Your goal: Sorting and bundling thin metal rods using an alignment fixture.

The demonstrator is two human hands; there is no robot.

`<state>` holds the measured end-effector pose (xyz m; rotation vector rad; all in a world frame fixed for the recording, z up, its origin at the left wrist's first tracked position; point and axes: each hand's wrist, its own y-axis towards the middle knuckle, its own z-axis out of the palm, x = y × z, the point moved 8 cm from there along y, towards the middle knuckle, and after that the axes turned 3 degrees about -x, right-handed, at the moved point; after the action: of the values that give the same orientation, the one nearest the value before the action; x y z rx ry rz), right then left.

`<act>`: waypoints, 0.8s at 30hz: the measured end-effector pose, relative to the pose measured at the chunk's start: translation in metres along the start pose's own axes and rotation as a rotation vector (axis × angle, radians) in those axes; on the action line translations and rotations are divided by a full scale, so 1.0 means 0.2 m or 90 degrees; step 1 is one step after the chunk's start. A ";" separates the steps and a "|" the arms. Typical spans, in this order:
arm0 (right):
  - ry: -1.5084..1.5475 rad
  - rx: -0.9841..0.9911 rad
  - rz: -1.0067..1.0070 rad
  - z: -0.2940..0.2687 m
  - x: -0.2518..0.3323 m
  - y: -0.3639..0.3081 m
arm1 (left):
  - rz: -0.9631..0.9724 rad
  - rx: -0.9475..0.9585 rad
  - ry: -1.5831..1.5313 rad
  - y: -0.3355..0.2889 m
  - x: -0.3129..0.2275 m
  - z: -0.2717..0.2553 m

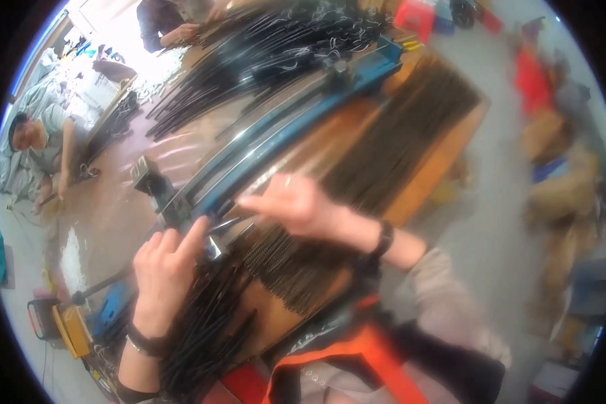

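Note:
My left hand [163,275] is at the near-left end of a long blue metal frame with a rail [283,140], beside a shiny metal block [216,248]. Its fingers are curled, with one digit reaching toward the frame. Just right of the frame, my right hand [295,203] is mostly closed, one digit pointing left. A short silver-dark piece [227,223] lies between my hands; motion blur hides whether either hand grips it. Dark ridged rods [286,269] lie in a bundle below my right hand. More dark rods [202,323] lie next to my left wrist.
Black rods or tubes [242,60] are heaped across the far table. Co-workers sit at the left [44,145] and far side [175,20]. A dark metal block [151,178] stands on the table; a white pile [73,262] and yellow box [71,331] are at left.

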<state>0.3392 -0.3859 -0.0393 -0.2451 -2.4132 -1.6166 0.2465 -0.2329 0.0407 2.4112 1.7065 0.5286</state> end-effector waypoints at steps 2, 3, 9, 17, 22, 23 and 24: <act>-0.029 0.017 0.046 -0.08 -0.08 0.03 | -0.032 -0.010 0.000 -0.09 0.08 -0.02; -0.045 0.025 0.068 -0.08 -0.09 0.05 | -0.057 -0.023 0.000 -0.14 0.13 -0.03; -0.044 0.024 -0.030 0.13 0.05 0.10 | -0.094 -0.012 -0.064 -0.31 0.17 -0.07; -0.082 0.184 0.233 0.25 -0.37 -0.08 | -0.298 -0.198 0.060 -0.72 0.69 -0.47; -0.151 0.368 0.265 0.42 -0.58 -0.13 | -0.398 -0.251 0.067 -0.93 0.87 -0.64; -0.026 0.369 0.380 0.43 -0.61 -0.15 | -0.422 -0.243 0.065 -0.97 0.88 -0.65; 0.098 0.366 0.492 0.44 -0.61 -0.17 | -0.445 -0.237 0.063 -1.02 0.88 -0.67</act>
<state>0.4401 -0.3180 -0.1360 -0.7812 -2.1346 -0.5699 0.0688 -0.0088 0.1368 1.4325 2.0959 0.7643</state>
